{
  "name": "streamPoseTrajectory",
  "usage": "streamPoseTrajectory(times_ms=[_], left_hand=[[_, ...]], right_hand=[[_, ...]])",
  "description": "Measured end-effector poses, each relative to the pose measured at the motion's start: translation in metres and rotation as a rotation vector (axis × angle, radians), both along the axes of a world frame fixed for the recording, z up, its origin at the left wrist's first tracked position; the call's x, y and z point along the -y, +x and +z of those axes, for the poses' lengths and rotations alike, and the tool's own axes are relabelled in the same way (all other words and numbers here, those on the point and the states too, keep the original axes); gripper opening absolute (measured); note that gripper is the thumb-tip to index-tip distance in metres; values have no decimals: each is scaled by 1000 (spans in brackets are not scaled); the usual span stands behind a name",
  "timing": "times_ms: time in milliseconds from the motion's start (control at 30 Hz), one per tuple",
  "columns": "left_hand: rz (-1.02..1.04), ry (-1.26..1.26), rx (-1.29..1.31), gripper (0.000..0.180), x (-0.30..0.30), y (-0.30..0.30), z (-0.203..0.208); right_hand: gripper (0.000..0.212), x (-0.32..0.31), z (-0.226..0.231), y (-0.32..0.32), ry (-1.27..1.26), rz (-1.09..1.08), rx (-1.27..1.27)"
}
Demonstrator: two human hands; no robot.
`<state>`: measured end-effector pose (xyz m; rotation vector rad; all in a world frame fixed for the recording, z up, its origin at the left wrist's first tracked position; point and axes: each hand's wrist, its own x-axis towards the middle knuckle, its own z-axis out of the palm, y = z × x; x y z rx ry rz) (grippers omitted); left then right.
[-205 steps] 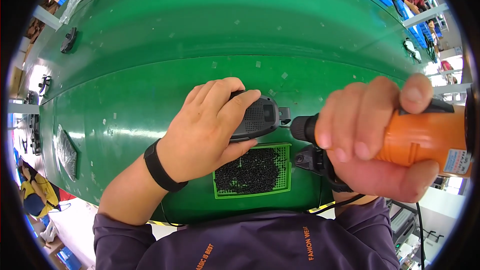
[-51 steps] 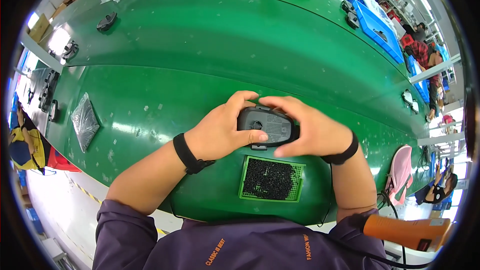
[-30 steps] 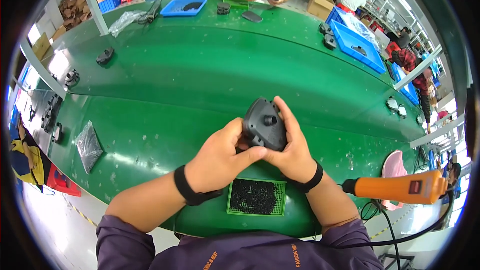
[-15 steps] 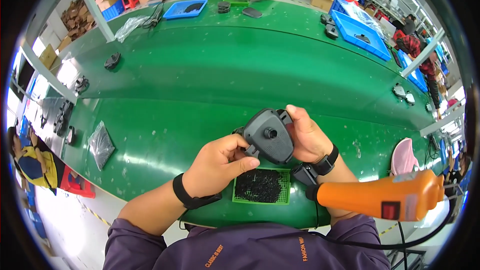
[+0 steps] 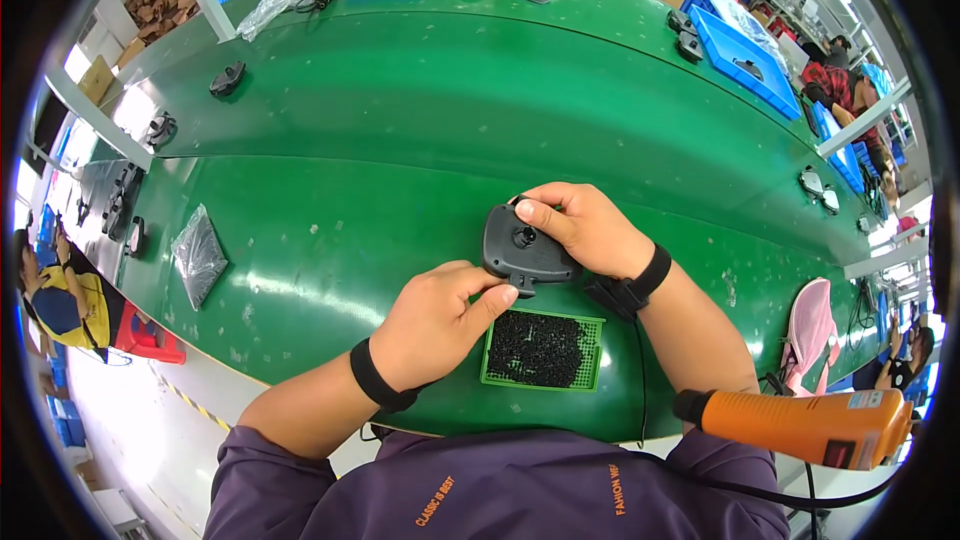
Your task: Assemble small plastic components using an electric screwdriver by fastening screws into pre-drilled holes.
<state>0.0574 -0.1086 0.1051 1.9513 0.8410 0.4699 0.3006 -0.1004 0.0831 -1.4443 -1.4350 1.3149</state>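
Observation:
Both hands hold a black plastic housing (image 5: 535, 258) over the green table, its rounded triangular back turned up. A short round stub stands out of that face. My left hand (image 5: 435, 325) pinches a small tab at the housing's near edge between thumb and forefinger. My right hand (image 5: 590, 230) wraps the far right side, thumb lying on top near the stub; its other fingers are partly hidden behind the housing. Just below the hands lies a green mesh tray (image 5: 597, 380) filled with tiny black pieces (image 5: 540, 348), too small to tell exactly.
An orange power tool (image 5: 800, 427) with a black cable hangs at my lower right. A pink bag (image 5: 808, 325) is on the right. A clear plastic bag (image 5: 198, 258) lies left. Blue trays (image 5: 745, 65) and more black housings (image 5: 228, 79) stand farther off. Other people work around the table.
The housing has turned, so its tab now points toward me. My right hand has shifted over its top, thumb now on the face. The orange tool has swung right and lower.

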Motion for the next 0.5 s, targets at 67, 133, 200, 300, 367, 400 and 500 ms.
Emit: streamPoseTrajectory(times_ms=[67, 133, 200, 300, 367, 400, 500], left_hand=[[-20, 77, -23, 23, -1, -2, -2], [-32, 48, -93, 32, -3, -11, -5], [-38, 24, -132, 39, -5, -15, -4], [127, 72, -174, 66, -12, -16, 7], [71, 100, -103, 74, -21, -11, -6], [14, 130, -35, 82, -27, -7, -16], [-71, 84, 4, 89, -41, -1, -19]], right_hand=[[44, -5, -8, 0, 39, 17, 35], [44, -9, -16, 1, 127, 50, 105], [41, -11, -14, -6, 166, 54, 195], [35, -9, -8, -10, 251, 59, 379], [33, -8, 0, -13, 262, 93, 423], [32, -9, 0, -14, 269, 112, 442], [34, -11, -1, -11, 58, 47, 179]])
